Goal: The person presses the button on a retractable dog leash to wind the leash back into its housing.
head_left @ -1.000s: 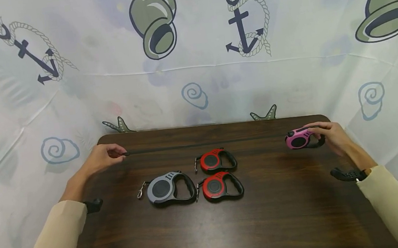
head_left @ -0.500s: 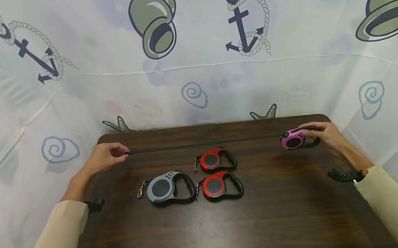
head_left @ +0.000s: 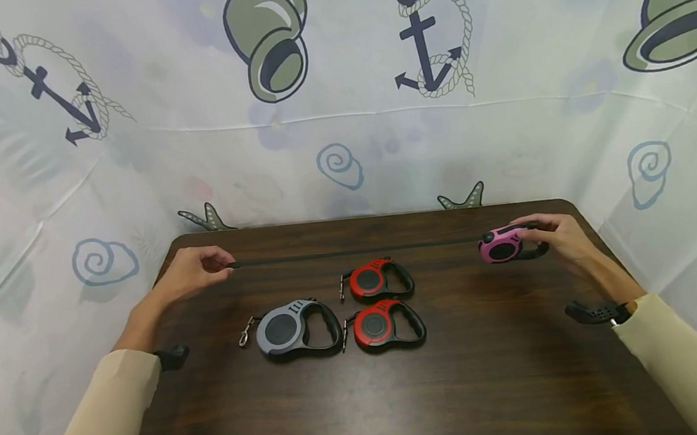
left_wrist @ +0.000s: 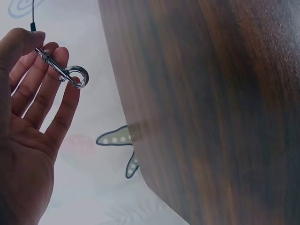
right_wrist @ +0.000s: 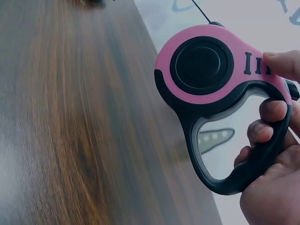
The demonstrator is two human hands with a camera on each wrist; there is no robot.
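My right hand (head_left: pixel 557 238) grips the black handle of a pink retractable dog leash (right_wrist: pixel 211 96), fingers curled through its loop. From its casing a thin black cord (head_left: pixel 358 251) stretches taut across the back of the table to my left hand (head_left: pixel 195 270). There the thumb and fingers pinch the cord's end by its metal snap hook (left_wrist: pixel 61 65), which shows in the left wrist view. Below the cord lie a grey retractable leash (head_left: pixel 284 329) and two red ones, an upper red leash (head_left: pixel 368 279) and a lower red leash (head_left: pixel 375 325).
The dark wooden table (head_left: pixel 369 414) reaches back to a white patterned cloth (head_left: pixel 360 81) with anchors and shells. A small metal clip (head_left: pixel 244 333) sticks out at the grey leash's left. Both wrists wear black camera mounts.
Both hands have moved inward, the right one further, with the pink leash. The span of cord between them is shorter. The grey and red leashes have stayed in place.
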